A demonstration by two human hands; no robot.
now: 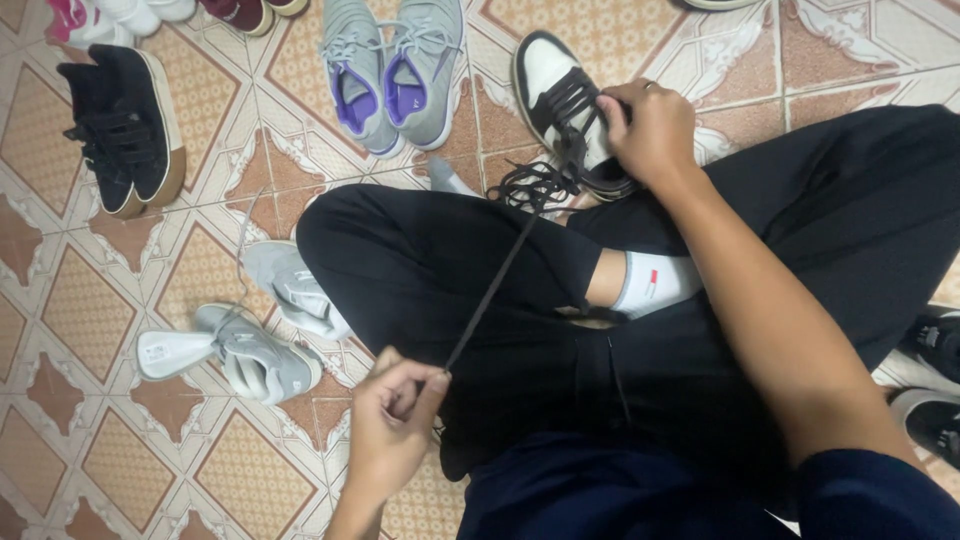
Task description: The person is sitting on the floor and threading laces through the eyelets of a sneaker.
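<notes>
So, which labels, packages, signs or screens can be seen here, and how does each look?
Small red and grey label: on the white sock at the ankle, rectangular.
White insole with a small dark printed mark: sticking out of the grey sneaker on the tiled floor.
No packages, signs or screens.

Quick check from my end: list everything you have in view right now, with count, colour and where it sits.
black-and-white sneaker: 1, black and white, top centre, held by the right hand
black lace: 1, black, stretched taut from that sneaker down to the left hand
grey-and-purple sneakers: 2, grey with purple lining, top centre-left on the floor
black platform shoes: 2, black with tan soles, upper left
grey sneakers: 2, light grey, left of the knee, lying on their sides
pink and dark red shoes: several, cut off at the top left edge
dark shoes: 2, black, right edge
tiled floor: 1, orange patterned
left hand: 1, pinching the lace end, bottom centre
right hand: 1, gripping the sneaker, top centre-right
</notes>
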